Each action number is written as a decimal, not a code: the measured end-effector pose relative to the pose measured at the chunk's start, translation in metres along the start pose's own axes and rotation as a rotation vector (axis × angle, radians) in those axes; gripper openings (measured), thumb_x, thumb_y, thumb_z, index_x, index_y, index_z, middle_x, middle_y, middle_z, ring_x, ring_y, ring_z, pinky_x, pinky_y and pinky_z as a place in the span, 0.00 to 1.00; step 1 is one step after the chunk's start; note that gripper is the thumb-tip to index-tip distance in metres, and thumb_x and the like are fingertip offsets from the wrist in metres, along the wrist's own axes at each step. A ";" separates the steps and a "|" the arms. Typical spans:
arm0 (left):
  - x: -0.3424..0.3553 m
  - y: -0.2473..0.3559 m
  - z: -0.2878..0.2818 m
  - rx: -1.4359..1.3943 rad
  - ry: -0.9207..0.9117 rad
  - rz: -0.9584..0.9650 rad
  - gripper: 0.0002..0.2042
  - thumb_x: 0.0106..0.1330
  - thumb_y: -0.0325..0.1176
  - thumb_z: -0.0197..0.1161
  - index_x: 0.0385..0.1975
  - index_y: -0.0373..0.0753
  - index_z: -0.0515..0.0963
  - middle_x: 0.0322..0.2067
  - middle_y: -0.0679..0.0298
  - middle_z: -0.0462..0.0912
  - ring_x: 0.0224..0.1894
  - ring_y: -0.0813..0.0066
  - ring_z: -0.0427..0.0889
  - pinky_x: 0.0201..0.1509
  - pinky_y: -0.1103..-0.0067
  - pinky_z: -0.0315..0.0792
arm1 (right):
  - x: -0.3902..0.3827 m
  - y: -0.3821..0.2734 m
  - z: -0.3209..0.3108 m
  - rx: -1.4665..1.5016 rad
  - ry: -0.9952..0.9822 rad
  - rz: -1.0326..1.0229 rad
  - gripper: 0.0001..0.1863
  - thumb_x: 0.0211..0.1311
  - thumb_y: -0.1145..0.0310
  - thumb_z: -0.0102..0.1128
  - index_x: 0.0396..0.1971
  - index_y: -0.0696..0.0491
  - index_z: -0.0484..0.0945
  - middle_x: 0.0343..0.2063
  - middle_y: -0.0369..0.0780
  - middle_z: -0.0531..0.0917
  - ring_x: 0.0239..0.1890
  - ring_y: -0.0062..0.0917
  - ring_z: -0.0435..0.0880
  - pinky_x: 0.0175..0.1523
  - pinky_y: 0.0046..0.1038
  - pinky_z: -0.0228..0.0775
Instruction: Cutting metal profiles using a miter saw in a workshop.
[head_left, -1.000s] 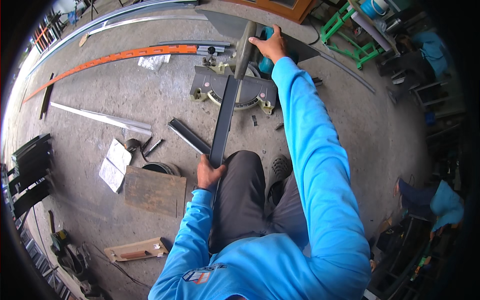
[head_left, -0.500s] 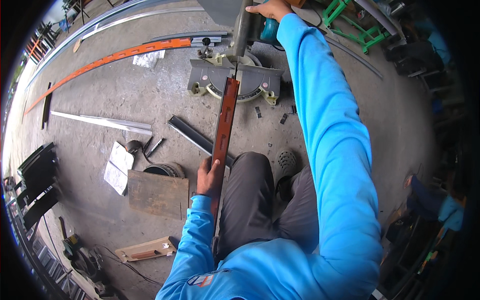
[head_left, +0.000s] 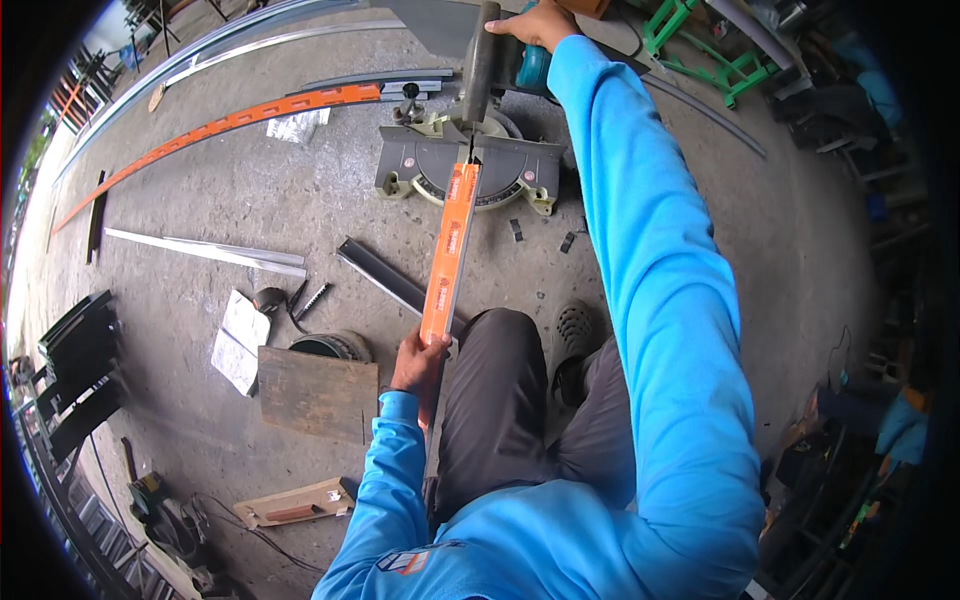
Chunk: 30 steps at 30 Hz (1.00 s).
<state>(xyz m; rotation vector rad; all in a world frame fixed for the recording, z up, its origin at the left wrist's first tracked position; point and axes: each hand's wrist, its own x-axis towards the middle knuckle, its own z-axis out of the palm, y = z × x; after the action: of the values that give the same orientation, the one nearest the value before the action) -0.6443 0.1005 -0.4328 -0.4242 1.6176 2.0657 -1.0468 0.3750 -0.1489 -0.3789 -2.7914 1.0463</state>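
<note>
My left hand grips a long metal profile with an orange film face, its fingers closed around the near part beside my left knee. The far end of the profile lies at the front of the mitre saw's round base, in line with the slot. Above it, my right hand is closed on the teal handle part of the mitre saw, thumb stretched toward the grey cylindrical housing. The blade and the contact under the saw head are mostly hidden.
Left of the saw runs a long orange strip. A dark channel and thin silvery strips lie on the floor. Nearer are a paper sheet, a tape measure and a wooden board. Green stands are far right.
The profile has turned in my left hand, so its orange face now shows brightly. Its far end sits slightly nearer to me. The saw head has shifted slightly, with my right hand still on it.
</note>
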 end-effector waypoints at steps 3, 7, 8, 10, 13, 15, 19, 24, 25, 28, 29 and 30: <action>-0.006 0.010 0.004 0.101 -0.013 0.036 0.30 0.57 0.41 0.76 0.55 0.29 0.74 0.40 0.65 0.81 0.41 0.75 0.77 0.49 0.78 0.71 | 0.000 -0.002 0.006 -0.030 0.007 0.016 0.62 0.37 0.55 0.85 0.71 0.58 0.54 0.56 0.53 0.79 0.58 0.41 0.80 0.60 0.32 0.74; -0.012 0.020 0.003 0.128 -0.012 0.078 0.33 0.52 0.39 0.78 0.55 0.27 0.74 0.40 0.61 0.83 0.42 0.74 0.79 0.50 0.76 0.73 | 0.001 -0.006 0.007 -0.064 0.006 0.019 0.66 0.36 0.55 0.85 0.73 0.57 0.49 0.56 0.54 0.79 0.58 0.41 0.80 0.60 0.32 0.73; -0.015 0.024 0.002 0.255 0.062 0.057 0.32 0.51 0.38 0.77 0.53 0.27 0.74 0.39 0.60 0.84 0.41 0.75 0.80 0.48 0.75 0.74 | 0.001 -0.007 0.004 0.032 -0.120 0.080 0.69 0.35 0.53 0.86 0.74 0.57 0.45 0.56 0.55 0.79 0.57 0.41 0.80 0.60 0.33 0.74; -0.026 0.045 0.006 0.385 0.118 0.055 0.31 0.50 0.38 0.77 0.51 0.26 0.74 0.37 0.59 0.84 0.39 0.75 0.81 0.46 0.75 0.75 | 0.004 -0.004 0.002 0.126 -0.241 0.139 0.72 0.34 0.52 0.86 0.75 0.56 0.41 0.55 0.56 0.79 0.57 0.42 0.80 0.60 0.33 0.74; -0.040 0.062 0.008 0.511 0.211 0.118 0.28 0.49 0.38 0.77 0.45 0.26 0.73 0.31 0.57 0.84 0.33 0.75 0.81 0.40 0.75 0.76 | 0.008 0.001 0.010 -0.012 -0.042 0.007 0.74 0.38 0.47 0.83 0.75 0.55 0.35 0.62 0.59 0.71 0.62 0.45 0.76 0.62 0.36 0.72; -0.055 0.084 0.008 0.659 0.282 0.059 0.27 0.49 0.39 0.77 0.42 0.27 0.73 0.30 0.58 0.84 0.31 0.77 0.81 0.37 0.77 0.76 | -0.007 -0.010 0.014 -0.153 0.035 0.045 0.70 0.46 0.42 0.76 0.76 0.55 0.34 0.69 0.60 0.59 0.69 0.51 0.65 0.70 0.41 0.62; -0.070 0.083 0.004 0.481 0.283 0.200 0.25 0.51 0.36 0.77 0.41 0.28 0.71 0.29 0.59 0.82 0.31 0.78 0.79 0.36 0.77 0.76 | -0.004 -0.003 0.013 -0.174 0.040 -0.001 0.66 0.52 0.39 0.70 0.76 0.55 0.34 0.73 0.57 0.48 0.74 0.54 0.52 0.75 0.46 0.49; -0.113 0.131 0.011 0.398 0.259 0.154 0.29 0.52 0.29 0.77 0.53 0.27 0.70 0.37 0.61 0.81 0.36 0.78 0.79 0.43 0.78 0.77 | 0.001 0.013 0.016 -0.059 0.661 -0.556 0.52 0.58 0.43 0.68 0.71 0.60 0.52 0.66 0.55 0.61 0.69 0.52 0.59 0.72 0.47 0.49; -0.130 0.148 0.012 0.379 0.283 0.059 0.31 0.51 0.29 0.77 0.55 0.27 0.70 0.38 0.61 0.81 0.36 0.78 0.80 0.42 0.78 0.78 | -0.004 0.012 0.016 0.144 0.705 -0.760 0.49 0.59 0.47 0.68 0.69 0.61 0.54 0.64 0.54 0.64 0.68 0.52 0.60 0.72 0.45 0.51; -0.178 0.194 0.022 0.368 0.393 -0.066 0.33 0.50 0.29 0.78 0.57 0.29 0.71 0.38 0.60 0.83 0.35 0.78 0.81 0.42 0.79 0.78 | -0.081 -0.002 -0.010 0.629 0.327 -0.895 0.37 0.64 0.63 0.69 0.65 0.58 0.56 0.64 0.49 0.63 0.65 0.38 0.65 0.70 0.41 0.56; -0.188 0.199 0.025 0.502 0.366 -0.018 0.33 0.50 0.30 0.78 0.57 0.30 0.71 0.39 0.59 0.83 0.36 0.78 0.82 0.42 0.78 0.79 | -0.120 -0.004 -0.021 0.738 0.151 -0.806 0.40 0.66 0.65 0.67 0.68 0.56 0.50 0.66 0.49 0.61 0.65 0.38 0.66 0.68 0.44 0.59; -0.198 0.208 0.031 0.634 0.332 0.026 0.33 0.50 0.30 0.78 0.57 0.31 0.72 0.39 0.58 0.84 0.36 0.77 0.83 0.42 0.78 0.79 | -0.156 -0.002 -0.028 0.918 -0.057 -0.633 0.49 0.61 0.58 0.71 0.71 0.56 0.46 0.66 0.49 0.60 0.64 0.39 0.66 0.68 0.42 0.57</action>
<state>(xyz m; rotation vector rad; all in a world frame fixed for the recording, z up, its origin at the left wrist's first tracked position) -0.5899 0.0563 -0.1522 -0.5294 2.3582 1.4265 -0.8919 0.3477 -0.1324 0.5913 -1.8935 1.9128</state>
